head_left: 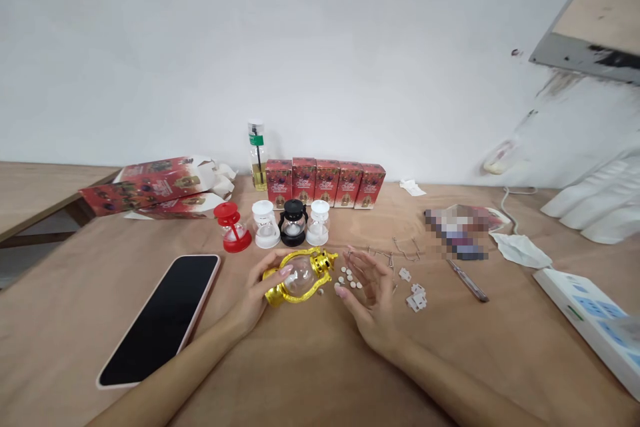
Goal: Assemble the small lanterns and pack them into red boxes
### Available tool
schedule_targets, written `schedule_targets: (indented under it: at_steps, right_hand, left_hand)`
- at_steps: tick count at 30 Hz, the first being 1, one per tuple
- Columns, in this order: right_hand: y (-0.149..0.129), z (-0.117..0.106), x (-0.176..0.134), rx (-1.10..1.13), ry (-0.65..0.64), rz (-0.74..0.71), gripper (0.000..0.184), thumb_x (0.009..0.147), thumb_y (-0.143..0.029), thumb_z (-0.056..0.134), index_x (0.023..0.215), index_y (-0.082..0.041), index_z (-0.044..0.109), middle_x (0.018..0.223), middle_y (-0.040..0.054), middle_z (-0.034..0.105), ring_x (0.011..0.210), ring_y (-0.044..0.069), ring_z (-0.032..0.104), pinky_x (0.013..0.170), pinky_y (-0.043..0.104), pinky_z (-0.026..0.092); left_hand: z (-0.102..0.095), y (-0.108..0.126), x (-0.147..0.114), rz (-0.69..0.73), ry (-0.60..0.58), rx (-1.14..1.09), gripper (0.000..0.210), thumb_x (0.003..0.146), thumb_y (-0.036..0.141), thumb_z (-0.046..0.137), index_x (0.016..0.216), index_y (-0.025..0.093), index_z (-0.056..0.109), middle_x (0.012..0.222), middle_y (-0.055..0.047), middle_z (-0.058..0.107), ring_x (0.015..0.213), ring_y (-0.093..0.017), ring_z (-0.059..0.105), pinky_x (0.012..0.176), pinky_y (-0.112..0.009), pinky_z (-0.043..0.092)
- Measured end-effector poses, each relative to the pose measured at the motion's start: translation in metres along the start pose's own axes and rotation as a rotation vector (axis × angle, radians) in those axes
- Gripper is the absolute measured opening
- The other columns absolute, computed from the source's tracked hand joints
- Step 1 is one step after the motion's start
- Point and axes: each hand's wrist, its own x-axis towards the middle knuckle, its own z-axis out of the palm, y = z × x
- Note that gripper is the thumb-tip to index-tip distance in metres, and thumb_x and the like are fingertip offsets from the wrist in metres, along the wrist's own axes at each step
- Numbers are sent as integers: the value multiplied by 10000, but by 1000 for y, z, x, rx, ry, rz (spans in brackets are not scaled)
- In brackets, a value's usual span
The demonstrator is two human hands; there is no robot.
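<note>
My left hand (263,283) is closed around a gold toy lantern (301,275) with a clear globe, held on its side with the top pointing right. My right hand (373,297) is just right of the lantern's top, fingers apart and curved, with nothing seen in it. Small round white discs (351,277) lie on the table by its fingers. Beyond my hands stand a red lantern (233,230), a white lantern (266,225), a black lantern (293,223) and a second white lantern (318,223). Thin wire handles (407,250) lie behind my right hand, partly hidden.
Several red boxes (328,183) stand by the wall beside a bottle (257,157). Flattened boxes (160,183) lie at the back left, a phone (163,320) at the left. On the right are white plastic pieces (417,297), a cutter knife (467,280) and a power strip (590,327).
</note>
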Motion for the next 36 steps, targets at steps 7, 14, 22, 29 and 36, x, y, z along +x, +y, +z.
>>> schedule_targets:
  at_steps: [7,14,22,29,36]
  right_hand:
    - [3,-1,1,-22,-66,45,550,805,-307,682,1250,-250,363,1292,152,535,1218,231,536,1012,460,472]
    - [6,0,1,-68,-70,41,539,792,-315,693,1235,-232,398,1260,151,566,1179,233,569,996,438,493]
    - [4,-6,6,-285,-168,-184,605,796,-212,673,1318,-246,369,1247,127,582,1164,242,579,962,427,519]
    - [-3,-11,13,-440,-249,-361,633,810,-104,586,1373,-245,334,1262,117,590,1191,232,559,979,420,500]
    - [-4,-14,12,-333,-309,-316,613,818,-154,599,1362,-224,326,1274,136,569,1219,237,531,981,425,495]
  left_hand:
    - [-3,-2,-1,20,-67,72,392,708,379,698,1047,186,650,1071,-65,685,980,-258,620,827,-292,454]
    - [-1,0,1,0,-32,48,411,628,401,734,957,163,666,1004,-78,698,966,-282,619,762,-291,467]
    - [-3,-1,2,-1,-20,32,401,618,405,727,928,160,660,964,-82,695,951,-294,624,733,-294,467]
    - [-4,-2,0,10,-29,72,393,643,381,712,965,166,645,1001,-83,701,974,-292,623,748,-293,470]
    - [-5,-2,0,1,-148,77,373,667,388,695,965,170,643,955,-75,699,889,-250,623,738,-283,472]
